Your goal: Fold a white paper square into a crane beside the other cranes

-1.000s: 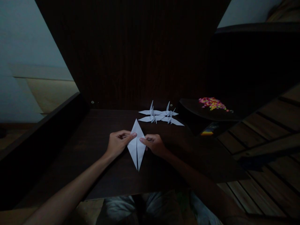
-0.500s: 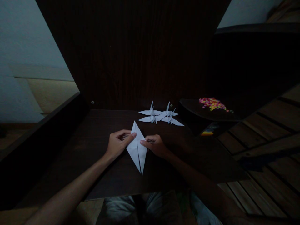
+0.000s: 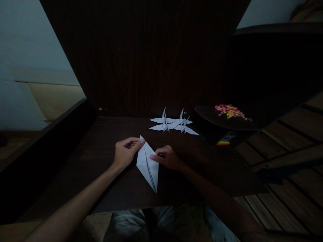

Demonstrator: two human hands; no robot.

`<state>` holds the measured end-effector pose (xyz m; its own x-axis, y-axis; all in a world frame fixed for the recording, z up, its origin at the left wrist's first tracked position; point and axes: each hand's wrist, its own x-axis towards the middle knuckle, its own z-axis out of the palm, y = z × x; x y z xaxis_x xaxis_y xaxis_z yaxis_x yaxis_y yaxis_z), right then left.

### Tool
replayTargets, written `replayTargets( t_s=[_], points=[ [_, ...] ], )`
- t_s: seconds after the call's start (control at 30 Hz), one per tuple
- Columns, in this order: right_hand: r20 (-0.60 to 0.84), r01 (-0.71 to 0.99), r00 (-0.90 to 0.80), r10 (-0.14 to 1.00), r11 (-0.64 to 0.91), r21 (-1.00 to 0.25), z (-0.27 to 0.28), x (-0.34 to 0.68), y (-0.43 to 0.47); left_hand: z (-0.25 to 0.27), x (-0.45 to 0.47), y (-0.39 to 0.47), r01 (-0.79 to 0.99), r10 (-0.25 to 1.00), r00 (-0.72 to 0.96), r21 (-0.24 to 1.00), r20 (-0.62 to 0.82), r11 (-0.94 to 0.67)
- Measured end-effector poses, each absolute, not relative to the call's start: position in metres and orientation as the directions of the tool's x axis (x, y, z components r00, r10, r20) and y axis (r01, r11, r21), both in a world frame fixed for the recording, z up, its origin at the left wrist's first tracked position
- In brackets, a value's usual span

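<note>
A white folded paper (image 3: 147,169), diamond-shaped with a slit down its lower half, is held between my two hands above the dark table. My left hand (image 3: 126,150) pinches it near the top point, thumb on the front face. On the right edge, my right hand (image 3: 167,157) grips it with the thumb on top and the fingers curled behind, partly hidden. Beyond the hands, several white origami cranes (image 3: 166,127) lie close together with wings spread.
Small colourful beads or pieces (image 3: 230,111) are heaped on a dark corner shelf (image 3: 207,112) at the right. Beneath it shows a rainbow-striped item (image 3: 223,142). A dark upright panel (image 3: 141,57) backs the table (image 3: 106,198), and a raised board (image 3: 50,141) runs along the left.
The folded paper has tilted, its lower tip swinging right and its top point moving left and down. My left hand has slid closer to the top point.
</note>
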<state>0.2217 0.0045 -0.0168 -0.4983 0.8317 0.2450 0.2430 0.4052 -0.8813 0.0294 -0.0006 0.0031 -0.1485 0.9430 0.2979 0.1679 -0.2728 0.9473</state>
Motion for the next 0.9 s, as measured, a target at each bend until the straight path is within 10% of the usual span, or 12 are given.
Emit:
replayTargets(
  t_s=[0.9],
  points=[
    [-0.075, -0.026, -0.503, 0.861, -0.102, -0.994, -0.015, 0.217, 0.010, -0.002, 0.025, 0.012, -0.176, 0.983, -0.157, 0.977, 0.091, -0.119]
  ],
)
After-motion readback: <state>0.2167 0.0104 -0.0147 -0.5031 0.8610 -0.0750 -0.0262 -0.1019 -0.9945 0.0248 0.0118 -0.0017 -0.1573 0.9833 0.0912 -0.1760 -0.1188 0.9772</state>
